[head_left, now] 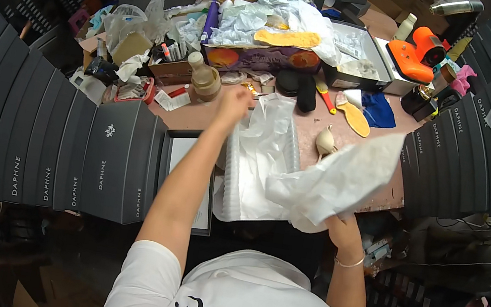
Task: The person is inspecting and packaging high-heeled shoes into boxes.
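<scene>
A sheet of white tissue paper (345,176), puffed out and crumpled, is gripped by my right hand (344,231) at its lower edge. Whether anything lies inside it is hidden. It overlaps the right side of a box lined with white paper and ribbed white padding (229,176) in front of me. My left hand (235,105) reaches past the box's far left corner, close to a small yellow packet (249,88); its fingers are blurred. A glass bottle with a pale top (204,81) stands just left of that hand. Right of the box lies a cream rubber bulb blower (325,142).
Dark shoe boxes stand in rows at left (116,159) and right (443,159). A purple carton (260,61) full of crumpled paper fills the back. A red-handled brush (326,97), a yellow insole (354,118), a blue cloth (379,110) and an orange device (411,61) sit at right.
</scene>
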